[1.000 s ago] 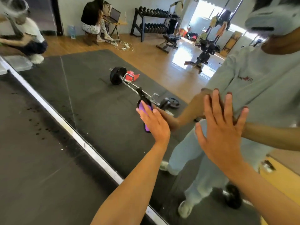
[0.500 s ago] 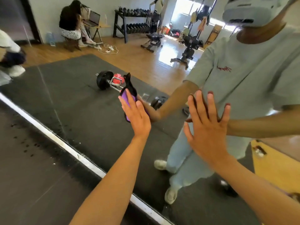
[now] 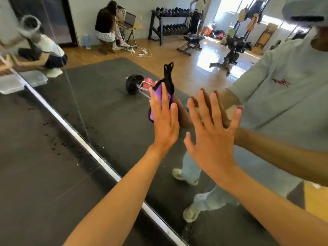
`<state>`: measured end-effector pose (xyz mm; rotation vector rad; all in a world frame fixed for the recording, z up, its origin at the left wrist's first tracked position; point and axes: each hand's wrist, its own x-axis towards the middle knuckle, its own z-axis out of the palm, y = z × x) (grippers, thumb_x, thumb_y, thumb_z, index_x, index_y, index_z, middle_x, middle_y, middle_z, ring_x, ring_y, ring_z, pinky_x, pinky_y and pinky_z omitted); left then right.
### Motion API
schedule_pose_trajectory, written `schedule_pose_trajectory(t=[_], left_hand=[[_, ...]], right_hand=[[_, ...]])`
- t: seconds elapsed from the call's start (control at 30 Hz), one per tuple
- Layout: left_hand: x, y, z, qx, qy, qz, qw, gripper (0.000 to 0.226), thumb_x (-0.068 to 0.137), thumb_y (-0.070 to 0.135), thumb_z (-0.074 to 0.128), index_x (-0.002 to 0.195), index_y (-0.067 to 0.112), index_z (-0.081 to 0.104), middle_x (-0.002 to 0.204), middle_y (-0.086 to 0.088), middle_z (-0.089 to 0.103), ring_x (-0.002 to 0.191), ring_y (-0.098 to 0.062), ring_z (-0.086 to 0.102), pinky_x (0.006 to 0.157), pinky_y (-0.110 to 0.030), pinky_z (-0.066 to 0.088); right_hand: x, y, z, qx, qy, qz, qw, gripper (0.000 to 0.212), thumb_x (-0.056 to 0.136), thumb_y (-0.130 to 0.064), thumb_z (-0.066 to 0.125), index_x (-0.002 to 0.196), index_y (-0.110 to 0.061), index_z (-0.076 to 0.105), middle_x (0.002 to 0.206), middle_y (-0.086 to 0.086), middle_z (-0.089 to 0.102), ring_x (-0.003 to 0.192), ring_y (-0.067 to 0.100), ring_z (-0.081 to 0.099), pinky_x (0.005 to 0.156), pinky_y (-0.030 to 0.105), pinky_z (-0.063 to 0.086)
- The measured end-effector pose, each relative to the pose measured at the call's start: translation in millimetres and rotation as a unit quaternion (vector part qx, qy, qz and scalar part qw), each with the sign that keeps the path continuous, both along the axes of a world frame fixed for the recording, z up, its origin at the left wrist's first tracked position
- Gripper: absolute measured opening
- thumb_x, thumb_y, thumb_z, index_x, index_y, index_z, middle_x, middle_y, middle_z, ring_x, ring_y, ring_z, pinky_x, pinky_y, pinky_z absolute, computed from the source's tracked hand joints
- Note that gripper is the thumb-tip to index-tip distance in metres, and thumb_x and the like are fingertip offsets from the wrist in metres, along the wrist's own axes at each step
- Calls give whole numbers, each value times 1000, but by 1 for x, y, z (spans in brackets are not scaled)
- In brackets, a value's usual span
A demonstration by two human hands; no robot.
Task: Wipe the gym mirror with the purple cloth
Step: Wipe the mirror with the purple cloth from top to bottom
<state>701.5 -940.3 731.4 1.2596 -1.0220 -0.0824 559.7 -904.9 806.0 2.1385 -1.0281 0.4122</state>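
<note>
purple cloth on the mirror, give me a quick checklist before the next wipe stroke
1. Cloth under the wiping hand: ok. The left hand presses the purple cloth flat against the mirror with straight fingers.
2. Cloth spread flat: not ok. A black strap end sticks up loose above the fingertips.
3. Bracing hand: ok. The right hand lies open on the glass beside the left, clear of the cloth.
4. Room to stroke left: ok. The glass left of the cloth has nothing against it, down to the mirror's bottom frame.
5. Smears left on the glass: cannot tell. Reflections hide the surface.
</note>
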Motion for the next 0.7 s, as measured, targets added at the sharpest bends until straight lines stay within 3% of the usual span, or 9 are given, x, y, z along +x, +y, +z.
schedule_pose_trajectory(t=[0.13,0.3,0.37,0.47,0.6,0.7], left_hand=[[14,-7,-13,0,-28,24,999,56,113,42,27,165,29,10,173,-16,-1,161,-19,-3,131,-50,11],[35,-14,-51,21,51,42,998,55,112,32,29,165,24,15,172,-5,-2,161,-23,0,129,-61,14],[46,-14,-75,39,84,32,995,54,113,36,28,165,30,15,175,-14,-1,162,-23,-3,131,-57,12],[57,-14,-105,56,101,31,993,51,112,50,17,163,41,14,175,-20,6,161,-13,-10,132,-45,7],[70,-18,-143,59,119,38,990,55,113,46,18,163,51,-4,175,-18,8,163,-19,-7,132,-50,9],[76,-19,-188,63,175,52,981,56,113,37,24,166,39,6,176,-13,8,163,-23,-5,130,-59,14]], right_hand=[[18,-5,-10,-9,20,6,1000,92,94,-44,58,167,-20,9,175,6,-2,161,29,-5,122,57,-19],[60,-13,-39,1,80,-2,997,94,95,-45,59,167,-18,5,175,7,-4,161,29,-4,122,54,-19],[73,-18,-53,-15,124,-17,992,93,97,-51,53,167,-18,3,175,8,-5,160,30,-5,123,54,-18],[89,-22,-80,-46,191,-37,980,84,99,-57,35,167,-18,3,175,8,-1,160,29,-4,123,57,-15],[106,-27,-110,-46,248,-51,966,100,93,-50,64,167,-18,5,175,8,-2,160,30,-3,124,59,-8],[122,-29,-136,-31,271,-45,961,103,90,-37,72,167,-18,6,175,8,-2,161,30,-2,125,58,-13]])
